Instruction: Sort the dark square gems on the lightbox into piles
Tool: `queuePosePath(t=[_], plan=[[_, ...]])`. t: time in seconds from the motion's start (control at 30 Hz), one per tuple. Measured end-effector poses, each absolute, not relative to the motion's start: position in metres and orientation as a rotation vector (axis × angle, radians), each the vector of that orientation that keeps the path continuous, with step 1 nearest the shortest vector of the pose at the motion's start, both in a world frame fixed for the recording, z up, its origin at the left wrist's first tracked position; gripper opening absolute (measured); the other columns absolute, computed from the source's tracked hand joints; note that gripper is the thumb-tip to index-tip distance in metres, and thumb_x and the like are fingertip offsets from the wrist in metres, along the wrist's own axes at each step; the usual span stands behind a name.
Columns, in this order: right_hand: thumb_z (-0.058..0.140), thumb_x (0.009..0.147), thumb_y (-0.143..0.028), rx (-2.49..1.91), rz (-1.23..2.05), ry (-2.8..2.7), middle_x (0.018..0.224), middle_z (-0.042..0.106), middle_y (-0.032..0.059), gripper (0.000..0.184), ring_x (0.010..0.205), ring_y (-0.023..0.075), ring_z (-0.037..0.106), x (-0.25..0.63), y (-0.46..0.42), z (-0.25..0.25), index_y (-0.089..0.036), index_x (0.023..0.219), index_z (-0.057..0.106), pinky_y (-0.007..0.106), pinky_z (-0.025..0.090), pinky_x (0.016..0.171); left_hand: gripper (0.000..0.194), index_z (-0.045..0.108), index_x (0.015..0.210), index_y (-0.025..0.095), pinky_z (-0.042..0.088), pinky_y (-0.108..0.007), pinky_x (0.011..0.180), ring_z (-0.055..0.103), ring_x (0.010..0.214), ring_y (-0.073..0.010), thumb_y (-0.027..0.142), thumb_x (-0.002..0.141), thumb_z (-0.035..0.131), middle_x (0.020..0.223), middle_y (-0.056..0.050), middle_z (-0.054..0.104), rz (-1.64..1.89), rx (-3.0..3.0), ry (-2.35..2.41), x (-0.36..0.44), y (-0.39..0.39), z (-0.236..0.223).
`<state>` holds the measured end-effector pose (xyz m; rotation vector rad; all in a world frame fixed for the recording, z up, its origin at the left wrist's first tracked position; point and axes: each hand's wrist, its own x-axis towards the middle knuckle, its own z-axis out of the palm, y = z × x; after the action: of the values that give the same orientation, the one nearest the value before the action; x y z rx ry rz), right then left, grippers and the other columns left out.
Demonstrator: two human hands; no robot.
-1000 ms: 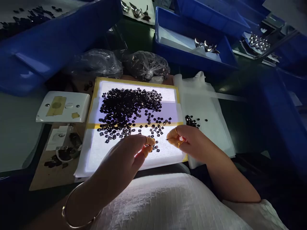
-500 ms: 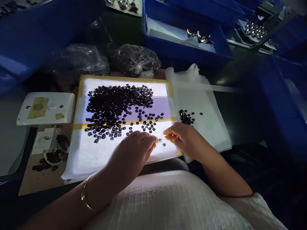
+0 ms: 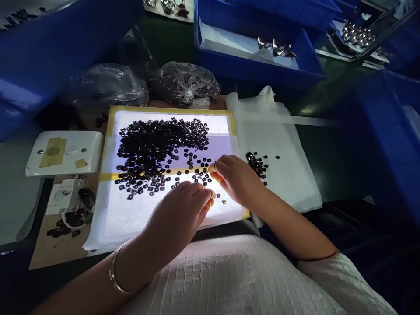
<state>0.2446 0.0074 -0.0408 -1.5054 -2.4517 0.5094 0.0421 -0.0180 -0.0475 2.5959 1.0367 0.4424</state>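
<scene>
Evidently, the most mark-like features on this bench are the small pale centres on the black pieces (image 3: pixel 147 144), too fine to read as writing from where I stand. The white switch plate (image 3: pixel 93 154) carries two screws and two patches of yellow tape (image 3: pixel 52 153), the larger laid over a round feature. At the far right, a pale heart shape (image 3: pixel 365 16) shows, too small to identify further.

Containers observed: the rear blue bin (image 3: pixel 256 72) holds white paper with several shiny metal parts (image 3: pixel 278 48) on it. A knotted clear bag (image 3: pixel 188 81) contains dark material, its details indistinct. The clear bag (image 3: pixel 110 87) to its left is crumpled; its contents I cannot determine.

The black pieces are heaped on the far half of a lit panel (image 3: pixel 131 225), thinning into a scatter toward the person. A smaller pile (image 3: pixel 256 165) rests on white sheets (image 3: pixel 278 188) just right of the panel.

The left hand (image 3: pixel 179 212) is over the panel's near part, fingertips pinched together; whether a piece is between them I cannot tell. Two loose pieces (image 3: pixel 224 202) lie just beside it. The right hand (image 3: pixel 238 181) is bent over the scatter, fingertips yellow-covered and close to the pieces; whether it grips one cannot be seen.
</scene>
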Motion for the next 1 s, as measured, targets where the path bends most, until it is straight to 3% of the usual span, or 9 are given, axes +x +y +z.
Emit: queuePosePath(t=[0.23, 0.37, 0.5, 0.7, 0.83, 1.0], plan=[[0.05, 0.097, -0.01, -1.455, 0.81, -2.186, 0.098, 0.069, 0.0052, 0.015, 0.084, 0.0162, 0.06, 0.263, -0.003, -0.026, -0.02, 0.098, 0.062, 0.03, 0.046, 0.074, 0.016, 0.067, 0.092, 0.017, 0.057, -0.042, 0.069, 0.063, 0.077, -0.0248, 0.009, 0.094, 0.053, 0.08, -0.006, 0.067, 0.397, 2.635, 1.031, 0.042, -0.016, -0.046], [0.049, 0.097, -0.009, -1.49, 0.669, -2.288, 0.094, 0.068, 0.0058, 0.021, 0.083, 0.0173, 0.058, 0.258, 0.001, -0.026, -0.019, 0.103, 0.067, 0.032, 0.044, 0.072, 0.013, 0.067, 0.09, 0.017, 0.056, -0.043, 0.07, 0.063, 0.077, -0.0259, 0.007, 0.09, 0.058, 0.082, -0.006, 0.066, 0.292, 2.644, 1.035, 0.043, -0.015, -0.044], [0.047, 0.097, -0.005, -1.543, 0.381, -2.496, 0.089, 0.065, 0.0067, 0.025, 0.08, 0.0187, 0.051, 0.242, 0.01, -0.03, -0.017, 0.096, 0.068, 0.033, 0.038, 0.069, 0.011, 0.065, 0.086, 0.016, 0.056, -0.044, 0.071, 0.063, 0.078, -0.0267, 0.006, 0.087, 0.063, 0.082, -0.006, 0.065, 0.263, 2.644, 1.047, 0.044, -0.016, -0.043], [0.046, 0.086, 0.006, -1.635, 0.27, -2.683, 0.084, 0.061, 0.0071, 0.03, 0.075, 0.0186, 0.043, 0.222, 0.02, -0.022, -0.016, 0.089, 0.066, 0.033, 0.03, 0.062, 0.01, 0.065, 0.088, 0.016, 0.057, -0.045, 0.071, 0.062, 0.078, -0.0265, 0.006, 0.089, 0.061, 0.082, -0.006, 0.065, 0.268, 2.634, 1.063, 0.042, -0.018, -0.045], [0.044, 0.084, 0.007, -1.634, 0.259, -2.741, 0.086, 0.062, 0.0089, 0.033, 0.077, 0.0198, 0.045, 0.216, 0.023, -0.016, -0.015, 0.093, 0.067, 0.034, 0.03, 0.063, 0.011, 0.065, 0.088, 0.016, 0.057, -0.044, 0.073, 0.063, 0.079, -0.026, 0.006, 0.088, 0.061, 0.083, -0.007, 0.066, 0.258, 2.624, 1.062, 0.042, -0.018, -0.044], [0.044, 0.094, -0.003, -1.586, 0.356, -2.439, 0.092, 0.065, 0.0089, 0.025, 0.084, 0.0203, 0.054, 0.238, 0.022, -0.011, -0.016, 0.093, 0.066, 0.034, 0.039, 0.068, 0.01, 0.066, 0.09, 0.015, 0.058, -0.045, 0.072, 0.063, 0.079, -0.0272, 0.006, 0.087, 0.063, 0.083, -0.007, 0.065, 0.306, 2.621, 1.054, 0.042, -0.017, -0.045]])
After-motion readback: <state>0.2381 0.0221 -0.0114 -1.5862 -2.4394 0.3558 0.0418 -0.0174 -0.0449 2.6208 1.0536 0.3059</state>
